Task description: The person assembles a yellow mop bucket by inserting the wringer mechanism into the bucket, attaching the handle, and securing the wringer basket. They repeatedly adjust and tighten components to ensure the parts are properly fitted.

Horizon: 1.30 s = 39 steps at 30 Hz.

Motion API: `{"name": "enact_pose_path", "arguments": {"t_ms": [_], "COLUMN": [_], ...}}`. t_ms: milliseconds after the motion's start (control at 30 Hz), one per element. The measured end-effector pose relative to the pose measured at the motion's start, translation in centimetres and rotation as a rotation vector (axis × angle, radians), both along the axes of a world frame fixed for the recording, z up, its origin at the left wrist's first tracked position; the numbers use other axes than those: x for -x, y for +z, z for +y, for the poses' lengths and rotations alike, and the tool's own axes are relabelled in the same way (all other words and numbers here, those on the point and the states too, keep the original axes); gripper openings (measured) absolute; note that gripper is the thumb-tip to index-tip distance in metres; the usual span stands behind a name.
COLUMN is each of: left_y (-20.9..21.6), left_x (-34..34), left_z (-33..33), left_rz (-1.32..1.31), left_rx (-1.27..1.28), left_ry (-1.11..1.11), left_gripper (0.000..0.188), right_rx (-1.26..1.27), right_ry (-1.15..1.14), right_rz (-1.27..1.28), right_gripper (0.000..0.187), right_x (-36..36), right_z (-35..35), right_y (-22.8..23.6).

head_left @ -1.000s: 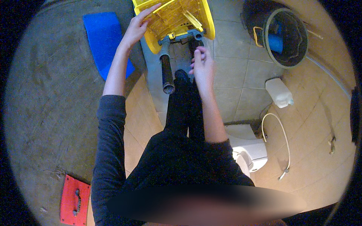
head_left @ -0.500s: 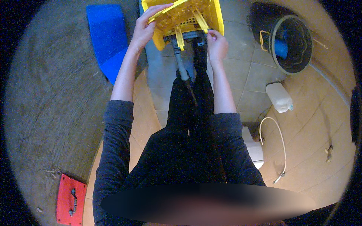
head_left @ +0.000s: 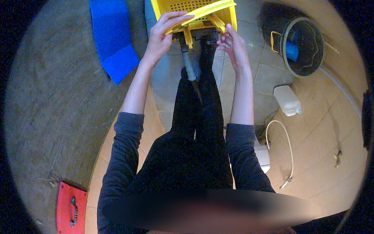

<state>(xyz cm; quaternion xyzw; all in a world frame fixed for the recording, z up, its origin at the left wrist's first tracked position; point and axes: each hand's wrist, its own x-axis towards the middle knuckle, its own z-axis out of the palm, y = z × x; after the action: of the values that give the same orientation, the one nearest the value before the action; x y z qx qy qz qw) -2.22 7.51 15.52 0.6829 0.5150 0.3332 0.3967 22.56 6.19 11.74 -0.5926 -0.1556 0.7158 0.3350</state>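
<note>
At the top of the head view is a yellow plastic mop wringer (head_left: 194, 12) with a perforated wall and two prongs pointing down toward me. My left hand (head_left: 160, 37) is closed on its left front edge, fingers lying over the rim. Beside the right prong (head_left: 217, 22), my right hand (head_left: 235, 46) has its fingers apart; one fingertip seems to touch the prong's end. Under the wringer, a dark bar joins a grey handle (head_left: 188, 66), which runs down between my legs.
A black bucket (head_left: 285, 58) at the right holds something blue. Below it are a white jug (head_left: 287, 100) and a pale hose (head_left: 290, 144). Leftward, a blue foam-like block (head_left: 113, 39) and a red plate with a handle (head_left: 66, 210) rest on a grey surface.
The wringer has tilted, with its front edge now lower across the opening. My left hand has shifted right and down; my right hand has loosened from the prong and spread its fingers.
</note>
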Motion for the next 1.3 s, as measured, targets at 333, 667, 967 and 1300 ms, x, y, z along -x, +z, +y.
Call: {"name": "enact_pose_path", "arguments": {"t_ms": [333,667,967,1300], "left_y": [0.0,0.8,5.3,6.4], "left_x": [-0.2,-0.1,-1.5,-2.1], "left_z": [-1.0,0.5,3.2,6.7], "left_rz": [-0.025,0.026,-0.105,-0.345], "left_rx": [0.008,-0.075,-0.035,-0.123], "left_ry": [0.013,-0.028,-0.002,0.268], "left_gripper": [0.074,0.056,0.059,0.038], "right_rx": [0.013,-0.08,-0.125,-0.296], "right_ry": [0.233,-0.036,-0.069,-0.085], "right_rz": [-0.141,-0.221,-0.118,-0.042], "right_gripper": [0.032,0.025,0.025,0.027], "right_x": [0.0,1.6,0.5,-0.7], "right_z": [-0.3,-2.5,0.0,4.8], "right_y": [-0.9,-3.7,0.8,8.0]}}
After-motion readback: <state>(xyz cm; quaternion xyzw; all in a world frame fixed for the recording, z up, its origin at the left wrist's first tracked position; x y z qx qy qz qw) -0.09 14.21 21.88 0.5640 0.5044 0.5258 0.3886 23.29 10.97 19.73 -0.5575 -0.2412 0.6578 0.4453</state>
